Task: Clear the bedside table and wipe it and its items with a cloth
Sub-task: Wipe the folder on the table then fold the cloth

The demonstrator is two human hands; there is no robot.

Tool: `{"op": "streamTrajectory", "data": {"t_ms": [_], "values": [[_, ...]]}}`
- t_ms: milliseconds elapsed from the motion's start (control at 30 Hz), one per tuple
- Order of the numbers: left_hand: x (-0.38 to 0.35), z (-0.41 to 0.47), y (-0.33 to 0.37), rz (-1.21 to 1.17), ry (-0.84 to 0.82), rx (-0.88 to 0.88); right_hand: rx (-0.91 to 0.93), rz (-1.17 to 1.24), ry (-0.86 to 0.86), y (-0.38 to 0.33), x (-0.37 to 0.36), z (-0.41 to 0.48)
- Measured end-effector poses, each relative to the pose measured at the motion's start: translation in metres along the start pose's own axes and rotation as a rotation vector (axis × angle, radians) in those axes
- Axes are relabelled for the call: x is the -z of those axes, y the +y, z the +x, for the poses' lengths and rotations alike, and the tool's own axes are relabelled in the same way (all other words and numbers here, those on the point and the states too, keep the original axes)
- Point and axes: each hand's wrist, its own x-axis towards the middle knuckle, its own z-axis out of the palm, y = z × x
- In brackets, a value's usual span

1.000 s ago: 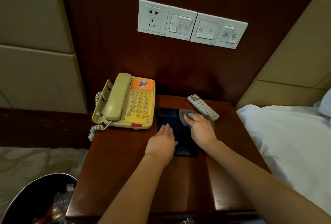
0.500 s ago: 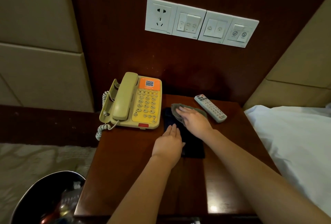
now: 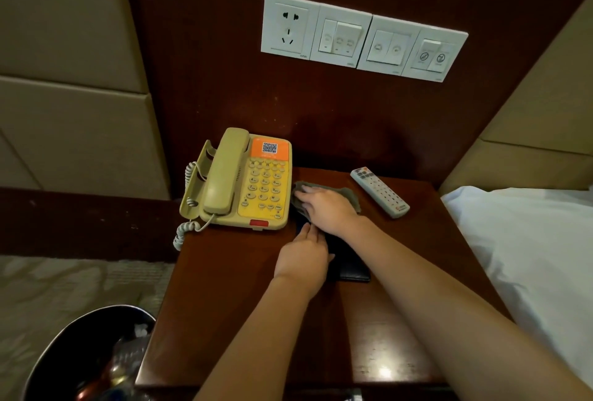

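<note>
On the dark wooden bedside table (image 3: 244, 304) lies a black folder (image 3: 351, 267), mostly covered by my hands. My right hand (image 3: 327, 208) presses a grey cloth (image 3: 348, 195) flat onto the folder's far end, right beside the phone, fingers straight. My left hand (image 3: 303, 259) rests flat on the folder's left side, fingers straight and pointing away from me. A beige and yellow phone (image 3: 244, 182) sits at the table's back left. A white remote control (image 3: 380, 192) lies at the back right, apart from the cloth.
A row of white wall switches and a socket (image 3: 362, 36) is on the wood panel above. White bedding (image 3: 526, 249) borders the table's right side. A black waste bin (image 3: 86, 359) with rubbish stands on the carpet at lower left.
My right hand has slid the cloth leftward across the folder's far end, from near the remote toward the phone. My left hand stays flat on the folder.
</note>
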Motion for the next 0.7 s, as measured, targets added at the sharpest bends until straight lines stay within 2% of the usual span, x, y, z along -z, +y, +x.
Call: {"op": "streamTrajectory", "data": {"t_ms": [200,400,700], "values": [[0.000,0.000,-0.002,-0.005,-0.019,-0.006,-0.068,0.126,0.002,0.017,0.004,0.010],[0.004,0.000,-0.005,-0.030,-0.055,-0.040,-0.235,0.157,0.085,0.055,-0.006,-0.037],[0.009,-0.014,0.000,0.035,-0.148,-0.072,-0.335,0.149,0.166,0.046,-0.028,-0.087]]}}
